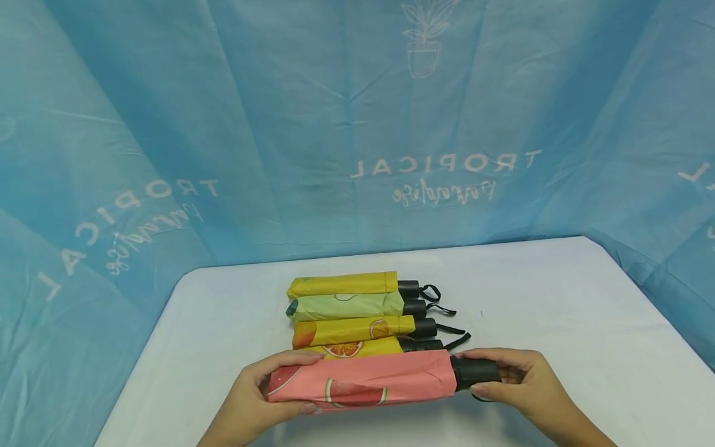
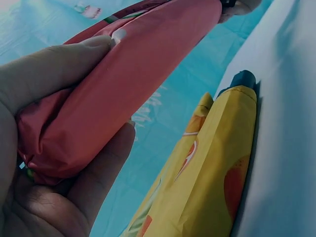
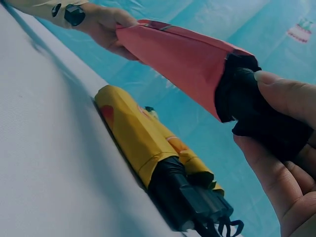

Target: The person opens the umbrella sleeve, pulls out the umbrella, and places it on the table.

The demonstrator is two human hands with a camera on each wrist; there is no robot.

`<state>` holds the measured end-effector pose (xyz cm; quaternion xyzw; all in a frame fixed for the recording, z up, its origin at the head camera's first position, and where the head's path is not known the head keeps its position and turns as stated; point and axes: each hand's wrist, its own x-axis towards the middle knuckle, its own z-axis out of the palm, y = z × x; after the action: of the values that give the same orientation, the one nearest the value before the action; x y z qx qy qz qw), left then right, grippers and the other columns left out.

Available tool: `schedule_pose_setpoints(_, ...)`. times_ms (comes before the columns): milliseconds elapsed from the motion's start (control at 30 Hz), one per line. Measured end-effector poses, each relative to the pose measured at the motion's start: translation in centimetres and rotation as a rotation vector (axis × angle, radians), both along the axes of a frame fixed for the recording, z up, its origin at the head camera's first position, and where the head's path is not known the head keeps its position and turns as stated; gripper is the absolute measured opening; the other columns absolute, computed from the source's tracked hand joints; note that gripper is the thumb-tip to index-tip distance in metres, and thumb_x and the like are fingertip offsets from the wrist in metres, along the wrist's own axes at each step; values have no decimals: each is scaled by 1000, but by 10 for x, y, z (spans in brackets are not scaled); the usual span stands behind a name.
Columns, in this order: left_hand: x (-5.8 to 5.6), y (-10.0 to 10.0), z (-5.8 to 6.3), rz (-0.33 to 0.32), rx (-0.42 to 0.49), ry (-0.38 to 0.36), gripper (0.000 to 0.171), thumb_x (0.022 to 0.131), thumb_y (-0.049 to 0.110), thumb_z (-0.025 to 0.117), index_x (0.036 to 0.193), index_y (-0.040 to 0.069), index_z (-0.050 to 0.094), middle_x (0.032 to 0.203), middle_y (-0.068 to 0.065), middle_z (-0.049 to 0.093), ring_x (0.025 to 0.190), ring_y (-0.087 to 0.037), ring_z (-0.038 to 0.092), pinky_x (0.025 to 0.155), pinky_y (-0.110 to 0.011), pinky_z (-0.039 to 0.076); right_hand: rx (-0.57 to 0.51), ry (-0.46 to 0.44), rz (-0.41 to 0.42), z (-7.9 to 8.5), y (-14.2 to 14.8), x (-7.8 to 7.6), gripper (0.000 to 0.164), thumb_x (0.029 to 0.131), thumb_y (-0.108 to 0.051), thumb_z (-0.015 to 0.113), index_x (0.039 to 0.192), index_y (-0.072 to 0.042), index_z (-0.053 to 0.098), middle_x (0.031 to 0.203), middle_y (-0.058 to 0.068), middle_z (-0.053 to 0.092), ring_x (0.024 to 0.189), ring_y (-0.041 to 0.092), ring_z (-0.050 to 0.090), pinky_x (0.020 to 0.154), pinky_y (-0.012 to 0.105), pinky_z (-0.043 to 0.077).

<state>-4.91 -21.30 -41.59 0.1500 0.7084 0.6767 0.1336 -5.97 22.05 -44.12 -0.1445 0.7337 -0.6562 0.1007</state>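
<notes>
Gripping a likely light, soft-sleeved pink umbrella [image 1: 410,375], left hand [image 1: 254,390] holds its nine-o'clock end, right hand [image 1: 530,383] its firmer-looking three-o'clock handle [image 1: 478,372].

Five folded umbrellas [image 1: 402,375], one left hand [image 1: 254,388] and one right hand [image 1: 527,385].
Among these there are one pink umbrella [image 1: 365,375], three yellow umbrellas [image 1: 346,285] and one pale green umbrella [image 1: 357,307]. The black handles [image 1: 479,374] are five in number, the hands are two, and there is one white counter [image 1: 558,304].
</notes>
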Motion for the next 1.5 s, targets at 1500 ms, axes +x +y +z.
schedule_pose_setpoints(1500,6,-21,0,14,-3,176,55,86,-7,78,137,0,60,142,-18,57,125,-24,60,90,-42,59,-14,15,-42,2,42,10,41,94,10,66,134,9,60,129,4,70,100,26,72,76,36,62)
